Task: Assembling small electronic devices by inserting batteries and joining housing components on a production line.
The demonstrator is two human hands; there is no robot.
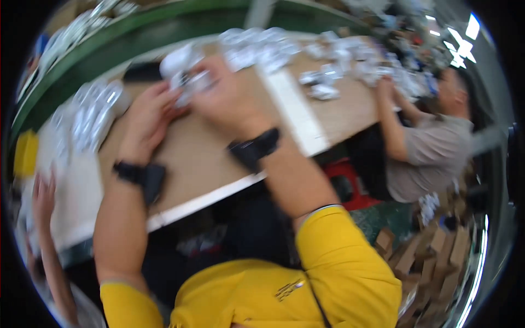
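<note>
Over the middle of the table, both my hands meet at a blurred white and silver part (188, 86). My left hand (146, 116) has its fingers closed at the part's lower left side. My right hand (225, 94) grips the same part from the right, with thumb and fingers bent round it. Just behind my fingers is a rounded white piece (176, 61); I cannot tell whether it joins the held part. Motion smears the fingertips and the part's details. A black object (143, 71) lies left of the white piece.
Shiny wrapped pieces lie in rows on the table at left (90, 115) and far centre (260, 46). More wrapped pieces (322, 82) spread right, where a person (432, 142) works. Another person's hand (44, 197) rests at left. A red stool (353, 183) stands below.
</note>
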